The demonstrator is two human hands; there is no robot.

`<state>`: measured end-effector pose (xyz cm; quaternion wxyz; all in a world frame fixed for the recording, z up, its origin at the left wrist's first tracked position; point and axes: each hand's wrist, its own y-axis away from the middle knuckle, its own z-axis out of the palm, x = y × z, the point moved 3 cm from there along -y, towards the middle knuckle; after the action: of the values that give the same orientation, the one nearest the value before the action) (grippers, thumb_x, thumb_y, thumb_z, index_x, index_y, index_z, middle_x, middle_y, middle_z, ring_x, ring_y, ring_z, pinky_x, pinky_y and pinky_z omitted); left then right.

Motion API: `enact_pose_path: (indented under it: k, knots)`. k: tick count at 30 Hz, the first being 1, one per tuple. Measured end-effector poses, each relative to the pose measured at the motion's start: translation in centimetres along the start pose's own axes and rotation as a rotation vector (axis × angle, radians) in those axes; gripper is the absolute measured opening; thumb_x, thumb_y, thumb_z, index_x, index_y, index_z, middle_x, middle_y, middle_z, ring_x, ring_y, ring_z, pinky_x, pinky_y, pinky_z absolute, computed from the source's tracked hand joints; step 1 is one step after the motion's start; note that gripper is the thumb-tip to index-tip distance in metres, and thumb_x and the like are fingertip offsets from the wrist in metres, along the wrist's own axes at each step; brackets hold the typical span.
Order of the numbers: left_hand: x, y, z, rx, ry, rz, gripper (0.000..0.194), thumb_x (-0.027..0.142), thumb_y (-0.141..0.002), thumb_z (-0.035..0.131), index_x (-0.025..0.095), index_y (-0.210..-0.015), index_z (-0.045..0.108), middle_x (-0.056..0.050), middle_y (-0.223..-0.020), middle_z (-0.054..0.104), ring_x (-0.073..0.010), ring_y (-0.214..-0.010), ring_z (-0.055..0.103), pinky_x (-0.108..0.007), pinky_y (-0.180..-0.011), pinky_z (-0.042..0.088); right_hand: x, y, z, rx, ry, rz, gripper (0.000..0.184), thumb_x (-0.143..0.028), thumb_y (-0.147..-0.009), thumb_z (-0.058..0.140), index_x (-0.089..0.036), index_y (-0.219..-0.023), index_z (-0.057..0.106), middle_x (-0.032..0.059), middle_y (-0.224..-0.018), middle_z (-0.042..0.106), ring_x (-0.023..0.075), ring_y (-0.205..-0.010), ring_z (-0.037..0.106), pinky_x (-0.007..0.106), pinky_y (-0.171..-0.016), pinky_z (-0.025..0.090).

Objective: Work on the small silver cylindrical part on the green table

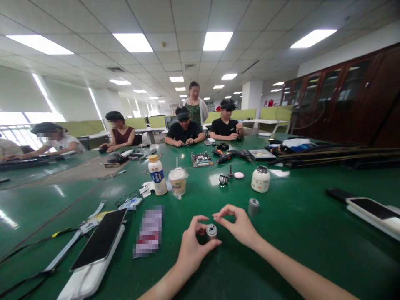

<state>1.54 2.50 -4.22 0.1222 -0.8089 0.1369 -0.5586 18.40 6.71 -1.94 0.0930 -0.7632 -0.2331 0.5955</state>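
Note:
A small silvery metal cylinder (211,230) stands on the green table, with a dark hole in its top face. My left hand (194,241) curls round it from the left, thumb along its near side and forefinger raised beyond its far side. Just above and right of the cylinder, my right hand (239,225) is closed in a pinch. Whatever its fingertips hold is too small to make out. A second metal cylinder (253,206) stands upright behind my right hand.
Beyond my hands stand a white jar (260,180), a lidded drink cup (178,183) and a bottle (158,177). A circuit board (201,159) and power drills (233,156) lie farther back. A phone-like device (100,239) lies left, another (373,208) right. Several people sit opposite; one stands.

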Motion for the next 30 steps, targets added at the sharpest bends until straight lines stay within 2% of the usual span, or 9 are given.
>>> enact_pose_path:
  k: [3,6,14,21,30]
  knots:
    - [-0.1,-0.1,0.0,-0.008,0.019,0.01,0.054,0.021,-0.063,0.084,0.021,-0.106,0.052,0.002,-0.081,0.076,-0.0181,-0.076,0.069,-0.027,-0.074,0.05,-1.9,0.7,1.2,-0.069,-0.011,-0.026,0.006,-0.022,-0.082,0.069,-0.019,-0.076,0.068,0.0029,-0.082,0.075,0.0211,-0.083,0.071,0.033,-0.081,0.052]
    - [-0.1,-0.2,0.1,-0.009,0.025,0.011,0.053,0.02,-0.063,0.084,0.022,-0.105,0.052,0.002,-0.081,0.076,-0.0181,-0.076,0.069,-0.027,-0.074,0.05,-2.5,1.2,1.5,-0.075,0.043,-0.03,0.007,-0.018,-0.082,0.068,-0.02,-0.076,0.07,0.0018,-0.081,0.075,0.0207,-0.082,0.07,0.033,-0.081,0.051]
    - [-0.1,-0.1,0.1,-0.009,0.031,0.012,0.052,0.019,-0.064,0.084,0.022,-0.105,0.052,0.003,-0.083,0.076,-0.0176,-0.076,0.07,-0.026,-0.075,0.051,-2.1,1.2,1.5,-0.042,0.025,-0.045,0.009,-0.018,-0.082,0.068,-0.021,-0.073,0.069,0.0014,-0.082,0.074,0.0206,-0.084,0.07,0.032,-0.082,0.051]
    - [-0.1,0.0,0.1,-0.019,0.042,0.016,0.05,0.018,-0.064,0.082,0.023,-0.104,0.052,0.003,-0.082,0.076,-0.0181,-0.076,0.071,-0.027,-0.075,0.052,-2.2,1.5,1.9,-0.076,0.047,-0.07,0.01,-0.014,-0.08,0.07,-0.022,-0.074,0.069,-0.0005,-0.079,0.073,0.0196,-0.084,0.069,0.032,-0.083,0.049]
    - [0.3,0.0,0.0,0.0,0.023,0.004,0.049,0.02,-0.063,0.083,0.022,-0.103,0.054,0.002,-0.082,0.076,-0.0187,-0.076,0.071,-0.027,-0.073,0.052,-1.9,1.2,1.9,-0.074,-0.012,0.002,0.007,-0.017,-0.08,0.069,-0.019,-0.074,0.067,0.0012,-0.079,0.074,0.0198,-0.081,0.069,0.03,-0.079,0.051]
